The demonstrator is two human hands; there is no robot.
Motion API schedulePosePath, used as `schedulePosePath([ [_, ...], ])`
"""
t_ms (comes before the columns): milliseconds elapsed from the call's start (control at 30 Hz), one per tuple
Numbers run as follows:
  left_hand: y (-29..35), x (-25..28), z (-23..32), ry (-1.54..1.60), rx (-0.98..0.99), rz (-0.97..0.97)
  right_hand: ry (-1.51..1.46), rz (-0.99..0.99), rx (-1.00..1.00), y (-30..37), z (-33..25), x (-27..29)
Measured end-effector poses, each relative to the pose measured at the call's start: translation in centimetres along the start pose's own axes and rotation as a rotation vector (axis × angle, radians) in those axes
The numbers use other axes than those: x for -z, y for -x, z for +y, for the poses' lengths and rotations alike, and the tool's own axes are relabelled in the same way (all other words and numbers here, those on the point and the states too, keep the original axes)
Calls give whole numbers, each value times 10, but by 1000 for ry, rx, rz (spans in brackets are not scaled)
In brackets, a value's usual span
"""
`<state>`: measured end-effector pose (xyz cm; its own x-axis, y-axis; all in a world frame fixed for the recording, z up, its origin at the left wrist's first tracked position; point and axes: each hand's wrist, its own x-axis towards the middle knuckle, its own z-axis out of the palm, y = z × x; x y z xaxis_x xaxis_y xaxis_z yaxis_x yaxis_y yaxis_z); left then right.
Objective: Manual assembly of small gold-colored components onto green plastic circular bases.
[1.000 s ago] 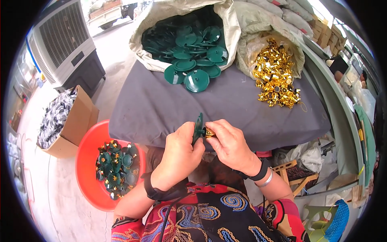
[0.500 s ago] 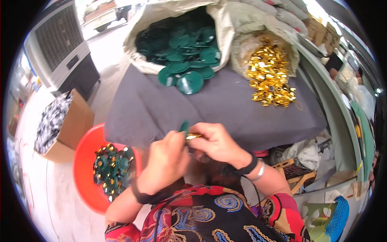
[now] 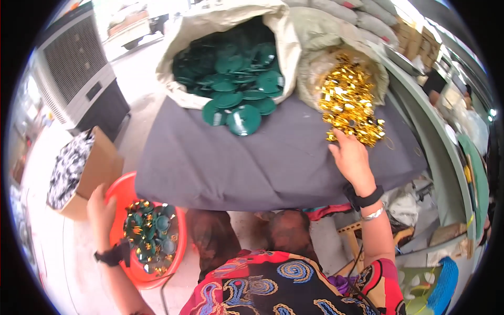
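Down at the left, the left hand [image 3: 101, 209] hangs open over the rim of the round red plastic basin [image 3: 122, 195] of green-and-gold pieces. Across the grey cloth-covered table [image 3: 273, 157], the right hand [image 3: 350, 157] touches the pile of shiny gold metal clips [image 3: 349, 102]; its grip is hidden.

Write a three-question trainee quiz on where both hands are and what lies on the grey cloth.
1. True or false: the right hand touches the gold clips.
2. The left hand is at the rim of: A) cardboard box B) red basin C) sack.
3. Fill in: the open sack holds dark ____ discs.

Key: 1 true; 2 B; 3 green.
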<state>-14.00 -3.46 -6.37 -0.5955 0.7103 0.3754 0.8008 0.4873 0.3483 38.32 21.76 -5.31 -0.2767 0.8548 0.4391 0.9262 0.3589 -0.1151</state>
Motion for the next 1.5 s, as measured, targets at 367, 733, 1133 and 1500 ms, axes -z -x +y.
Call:
schedulePosePath([
  [367, -119, -99, 232, 202, -415, -153, -85, 128, 47, 3, -2, -19],
  [733, -114, -122, 258, 631, -22, -496, -397, 143, 214, 11, 12, -27],
  [1133, -35, -79, 224, 692, -147, -501, -126, 103, 188, 20, -12, -6],
  [1500, -6, -94, 215, 868, -159, -369, -196, 138, 223, 19, 6, -22],
])
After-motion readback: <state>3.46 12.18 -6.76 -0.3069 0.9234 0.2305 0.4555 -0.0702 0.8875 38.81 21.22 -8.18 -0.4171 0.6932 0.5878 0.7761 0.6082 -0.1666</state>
